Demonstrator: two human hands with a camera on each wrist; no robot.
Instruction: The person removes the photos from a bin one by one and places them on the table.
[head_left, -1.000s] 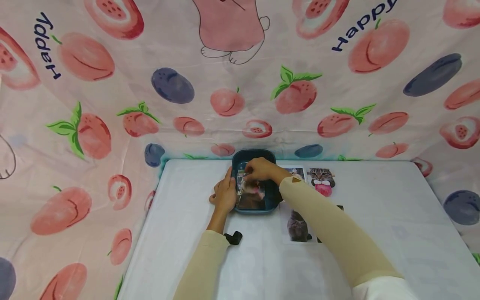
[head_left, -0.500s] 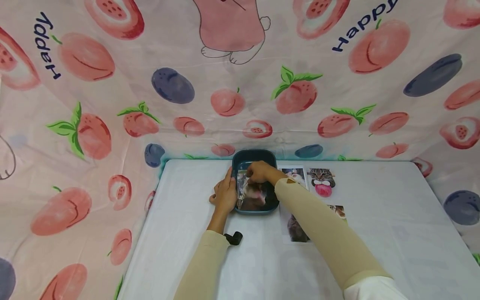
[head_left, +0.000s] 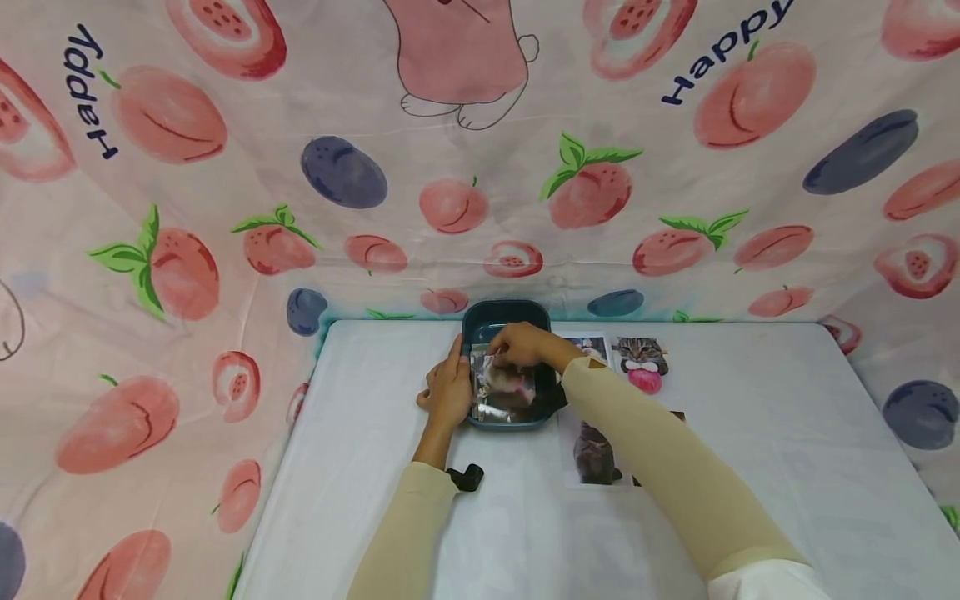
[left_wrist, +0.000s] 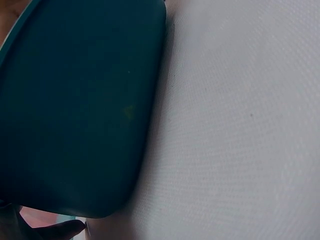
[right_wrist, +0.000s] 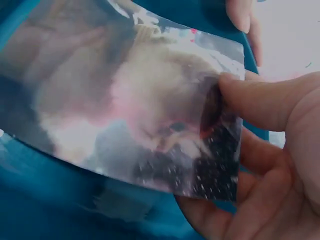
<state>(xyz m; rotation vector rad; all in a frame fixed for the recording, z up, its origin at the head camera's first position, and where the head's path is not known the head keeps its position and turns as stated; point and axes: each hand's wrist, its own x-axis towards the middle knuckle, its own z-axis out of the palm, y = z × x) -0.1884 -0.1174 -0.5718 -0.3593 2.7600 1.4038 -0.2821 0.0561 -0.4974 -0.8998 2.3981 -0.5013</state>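
A dark teal plastic box [head_left: 506, 307] stands at the table's back edge. My left hand [head_left: 448, 390] grips its left side by the rim; its outer wall [left_wrist: 80, 110] fills much of the left wrist view. Over the box, my right hand [head_left: 521, 345] reaches in and pinches a glossy photo print [right_wrist: 100, 100] between thumb [right_wrist: 255, 97] and fingers. The print shows a blurred, cream-coloured furry animal and bends slightly. In the head view the photo print [head_left: 504, 402] is partly hidden by the right hand.
Right of the box lie several cat pictures: a tabby with a pink ball [head_left: 641, 362], a grey cat print [head_left: 594, 457], and others partly under the right sleeve [head_left: 660, 450]. A black strap piece [head_left: 467, 477] sits at the left wrist. A fruit-patterned cloth [head_left: 480, 167] hangs behind the white table.
The right hand and forearm dip a little right and down, then come back up and left. The photo print shifts slightly and now shows a shiny lower edge. The left hand stays put.
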